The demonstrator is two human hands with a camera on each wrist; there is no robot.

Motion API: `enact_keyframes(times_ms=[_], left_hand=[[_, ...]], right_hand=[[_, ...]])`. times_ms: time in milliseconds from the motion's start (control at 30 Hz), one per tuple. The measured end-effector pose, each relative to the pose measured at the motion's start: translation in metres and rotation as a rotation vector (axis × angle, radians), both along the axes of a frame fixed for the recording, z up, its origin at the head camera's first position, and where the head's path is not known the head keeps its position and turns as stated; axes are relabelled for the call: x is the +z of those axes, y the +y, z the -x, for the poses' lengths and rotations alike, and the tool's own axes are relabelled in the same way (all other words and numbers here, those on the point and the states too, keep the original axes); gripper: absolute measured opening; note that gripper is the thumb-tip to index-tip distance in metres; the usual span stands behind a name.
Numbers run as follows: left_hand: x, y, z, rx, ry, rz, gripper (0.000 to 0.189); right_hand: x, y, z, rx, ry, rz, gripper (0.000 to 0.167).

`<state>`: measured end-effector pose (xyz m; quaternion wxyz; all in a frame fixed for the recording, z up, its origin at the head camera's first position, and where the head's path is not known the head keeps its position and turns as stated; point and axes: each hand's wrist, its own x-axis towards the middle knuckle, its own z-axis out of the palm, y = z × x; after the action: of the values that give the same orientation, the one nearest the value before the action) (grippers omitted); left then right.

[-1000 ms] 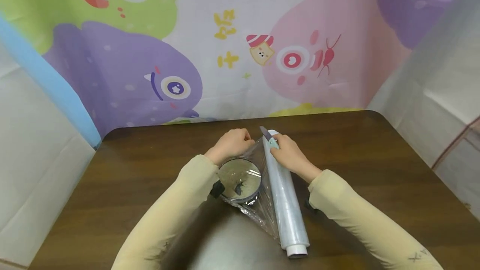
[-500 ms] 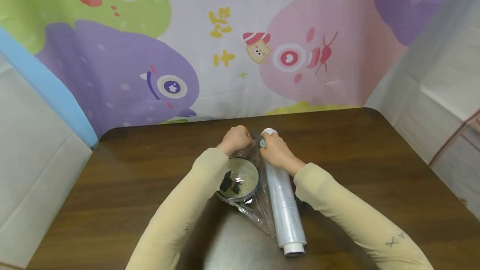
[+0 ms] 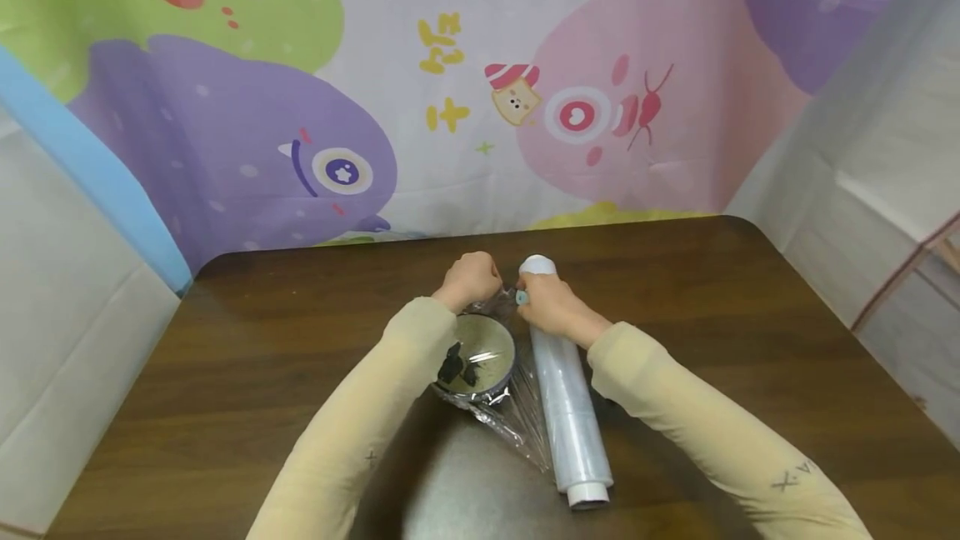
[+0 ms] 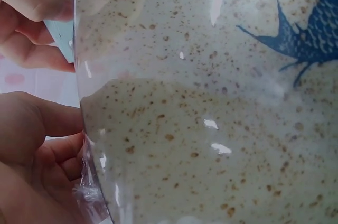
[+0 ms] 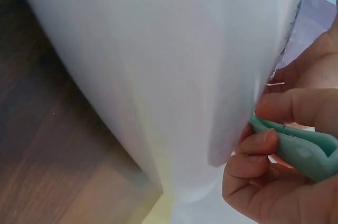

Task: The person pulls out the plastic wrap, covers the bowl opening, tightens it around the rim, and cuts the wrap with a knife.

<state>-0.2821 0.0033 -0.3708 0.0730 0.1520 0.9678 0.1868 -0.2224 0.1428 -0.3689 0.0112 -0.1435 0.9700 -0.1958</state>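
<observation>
My left hand (image 3: 471, 280) is just past the far rim of a bowl (image 3: 486, 340), its fingers curled on the edge of clear plastic wrap (image 3: 517, 423). The wrap lies over the bowl and runs to a long roll (image 3: 572, 411) on the right. Inside the bowl, speckled glaze and a blue painted fish (image 4: 306, 34) show through the film. My right hand (image 3: 553, 305) is at the roll's far end, gripping the mint-green handle of a knife (image 5: 303, 152). The knife's blade is hidden. In the left wrist view, both hands are close together beyond the bowl's rim.
The dark wooden table (image 3: 315, 323) carries the bowl and roll. A cloth backdrop (image 3: 442, 165) with cartoon monsters hangs behind its far edge, and pale cloth (image 3: 840, 215) hangs at the sides.
My right hand has brought the knife leftward off the roll's top, down to the stretched film; its blade showed earlier. My left hand has shifted slightly and still holds the wrap.
</observation>
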Motion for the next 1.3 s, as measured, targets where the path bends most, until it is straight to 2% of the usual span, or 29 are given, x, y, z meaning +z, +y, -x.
enact_keyframes(times_ms=[267, 433, 667, 800, 900, 1100, 1300], left_hand=[[0.001, 0.0, -0.001, -0.053, -0.026, -0.019, 0.017], [0.002, -0.002, -0.002, -0.03, -0.024, -0.048, 0.016], [0.003, -0.004, -0.001, -0.034, -0.026, -0.098, 0.019], [0.003, -0.006, 0.001, -0.002, -0.011, -0.117, 0.027], [0.001, -0.008, 0.002, -0.008, -0.026, -0.123, 0.036], [0.001, -0.008, 0.003, -0.008, -0.019, -0.138, 0.038], [0.001, -0.007, 0.003, 0.004, -0.008, -0.198, 0.037]], right_hand=[[0.006, 0.012, -0.007, 0.001, -0.09, 0.036, 0.032], [0.007, 0.017, -0.014, 0.029, -0.125, 0.038, 0.03], [0.008, 0.022, -0.026, 0.047, -0.144, 0.018, 0.031], [0.009, 0.024, -0.033, 0.055, -0.167, 0.007, 0.031], [0.008, 0.025, -0.037, 0.057, -0.162, 0.002, 0.03], [0.011, 0.027, -0.043, 0.065, -0.162, -0.016, 0.029], [0.012, 0.026, -0.045, 0.088, -0.158, -0.044, 0.029]])
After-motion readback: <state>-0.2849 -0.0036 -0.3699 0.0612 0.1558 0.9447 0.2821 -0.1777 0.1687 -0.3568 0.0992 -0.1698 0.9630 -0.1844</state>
